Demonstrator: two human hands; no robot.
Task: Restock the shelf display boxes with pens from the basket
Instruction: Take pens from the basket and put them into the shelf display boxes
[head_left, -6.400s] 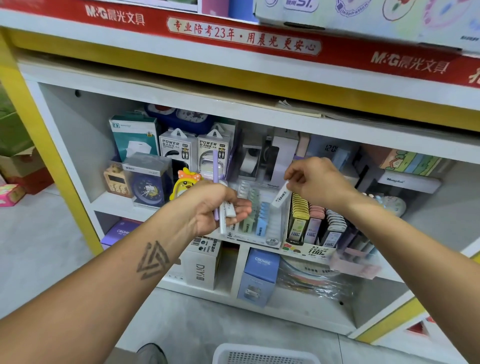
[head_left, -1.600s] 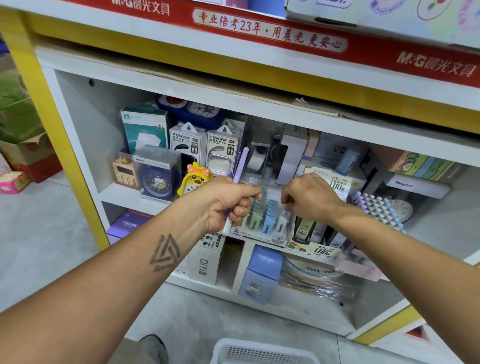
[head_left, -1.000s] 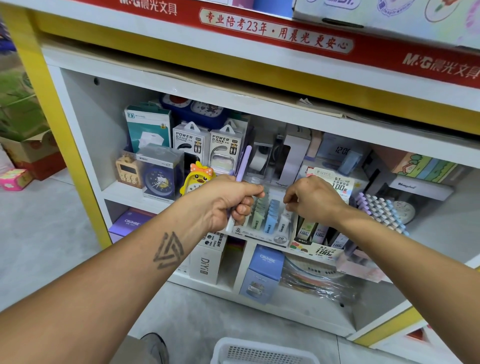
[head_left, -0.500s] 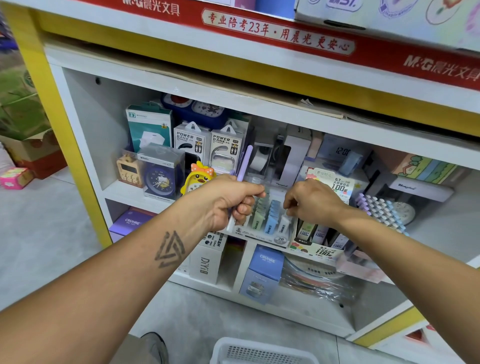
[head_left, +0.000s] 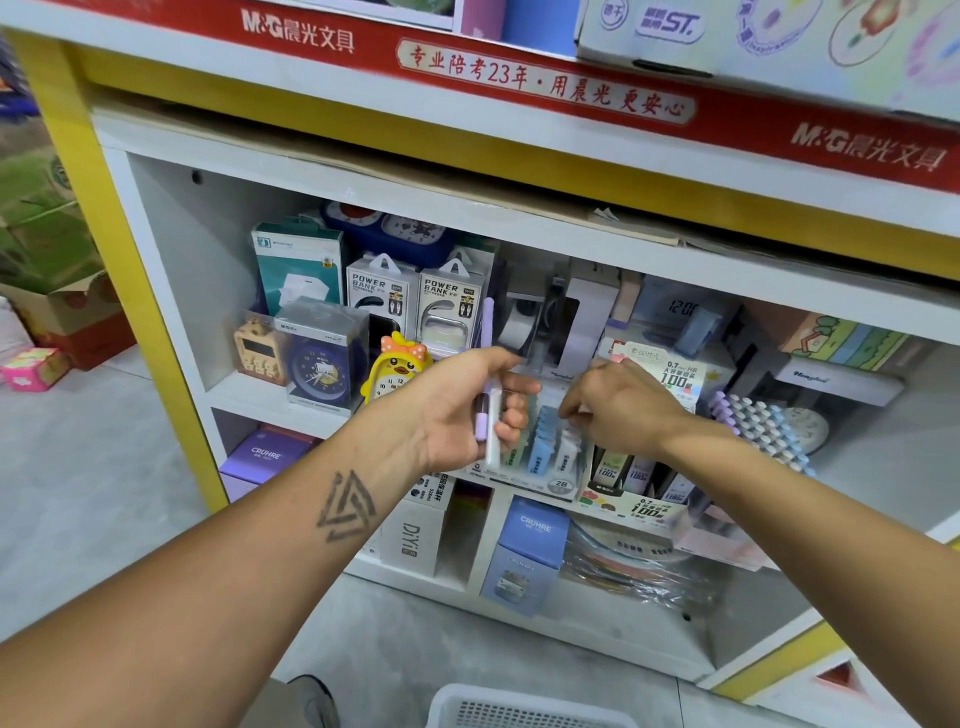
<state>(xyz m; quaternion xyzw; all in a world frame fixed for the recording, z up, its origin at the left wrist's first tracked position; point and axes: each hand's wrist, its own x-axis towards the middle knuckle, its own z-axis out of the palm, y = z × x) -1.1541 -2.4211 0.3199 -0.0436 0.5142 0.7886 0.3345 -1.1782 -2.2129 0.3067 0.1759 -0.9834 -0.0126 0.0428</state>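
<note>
My left hand grips a purple pen and a white pen-like piece upright in front of the middle shelf. My right hand reaches with curled fingers into the clear display box holding blue and green refill cases; what its fingertips pinch is hidden. A second display box of lead cases stands to the right. The white basket is at the bottom edge on the floor.
Clocks, a yellow duck clock and power bank packs crowd the shelf's left. A rack of pastel pens stands right. Boxes fill the lower shelf. Cartons sit on the floor at left.
My left hand's fingers have loosened a little, baring the pens it holds. My right hand has dipped slightly lower into the clear display box.
</note>
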